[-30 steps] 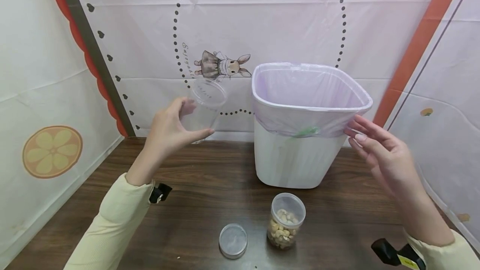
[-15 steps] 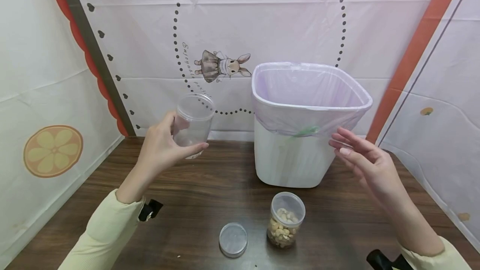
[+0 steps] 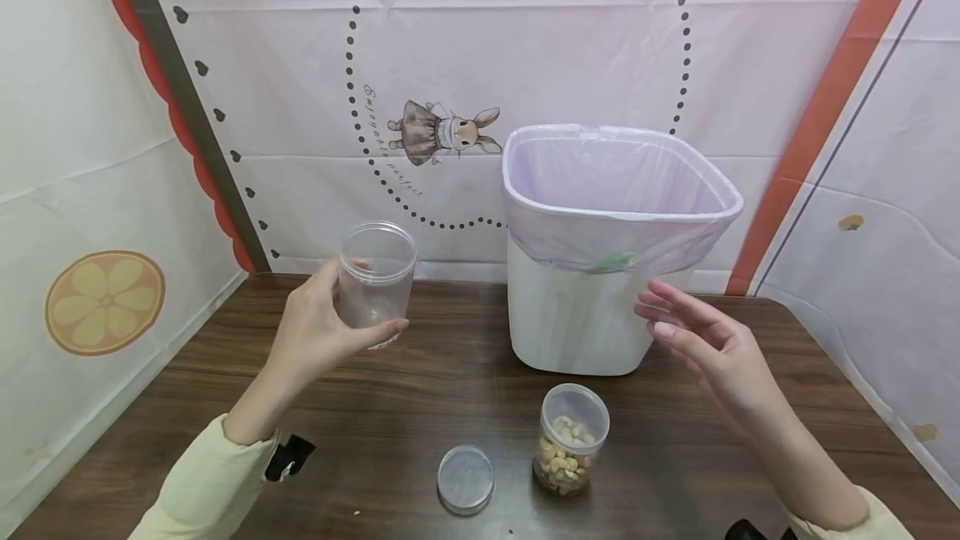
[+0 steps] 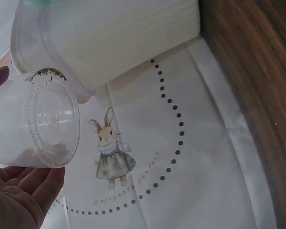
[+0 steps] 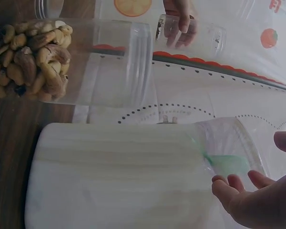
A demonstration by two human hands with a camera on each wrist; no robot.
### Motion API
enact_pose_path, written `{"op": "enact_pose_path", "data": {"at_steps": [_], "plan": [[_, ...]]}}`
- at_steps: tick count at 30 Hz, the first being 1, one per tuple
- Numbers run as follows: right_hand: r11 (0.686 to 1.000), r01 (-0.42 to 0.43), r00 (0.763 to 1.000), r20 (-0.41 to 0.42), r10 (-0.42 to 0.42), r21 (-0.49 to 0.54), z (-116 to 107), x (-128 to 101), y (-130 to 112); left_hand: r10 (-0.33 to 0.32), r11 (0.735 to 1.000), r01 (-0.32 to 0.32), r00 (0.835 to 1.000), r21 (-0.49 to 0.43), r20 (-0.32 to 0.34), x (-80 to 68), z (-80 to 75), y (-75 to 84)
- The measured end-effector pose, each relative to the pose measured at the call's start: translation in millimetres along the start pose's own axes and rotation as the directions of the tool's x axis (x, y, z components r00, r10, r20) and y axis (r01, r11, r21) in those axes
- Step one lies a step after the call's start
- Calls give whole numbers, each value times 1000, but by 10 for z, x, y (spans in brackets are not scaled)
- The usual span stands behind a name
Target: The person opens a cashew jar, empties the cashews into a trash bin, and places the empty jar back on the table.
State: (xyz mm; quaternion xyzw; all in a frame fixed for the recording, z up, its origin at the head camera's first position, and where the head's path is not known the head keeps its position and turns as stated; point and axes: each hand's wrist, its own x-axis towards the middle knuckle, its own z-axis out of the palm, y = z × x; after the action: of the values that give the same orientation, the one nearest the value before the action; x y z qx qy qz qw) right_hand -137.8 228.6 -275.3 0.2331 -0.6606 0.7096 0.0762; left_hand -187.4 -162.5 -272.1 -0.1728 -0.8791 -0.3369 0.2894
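Jar [image 3: 375, 290], clear plastic, mouth uppermost: we find it in the left hand [image 3: 311, 319], thumb and fingers curled round its side, raised above the wood-grain table [image 3: 405, 415], left of the bin; dark specks mark its base in the left wrist view

Right hand [image 3: 708, 348]: fingers loosely extended and slightly parted, thumb near them, before the right side of the bin; contact, we cannot tell

Waste bin [image 3: 577, 323], white, upright, lined with a translucent lilac bag [image 3: 615, 165] folded over the rim, a green patch at its front

Cashew jar [image 3: 573, 440], clear, uncapped, upright on the table nearer us than the bin, nuts filling its lower part

Lid [image 3: 466, 480], round, clear, flat, left of the cashew jar

Backdrop cloth [image 3: 562, 57], printed with a rabbit, which we see sideways
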Motion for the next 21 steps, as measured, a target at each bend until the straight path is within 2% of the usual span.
{"op": "enact_pose_path", "data": {"at_steps": [6, 10, 21], "plan": [[997, -38, 999, 4, 38, -73, 41, -36, 50, -13, 1000, 13, 1000, -16, 8, -88, 23, -73], [996, -56, 998, 10, 56, -76, 66, -56, 89, -20, 999, 21, 1000, -30, 23, -141, 47, -119], [987, -90, 995, 20, 93, -133, 118, -95, 214, -29, 1000, 28, 999, 7, 43, -271, 110, -185]]}}
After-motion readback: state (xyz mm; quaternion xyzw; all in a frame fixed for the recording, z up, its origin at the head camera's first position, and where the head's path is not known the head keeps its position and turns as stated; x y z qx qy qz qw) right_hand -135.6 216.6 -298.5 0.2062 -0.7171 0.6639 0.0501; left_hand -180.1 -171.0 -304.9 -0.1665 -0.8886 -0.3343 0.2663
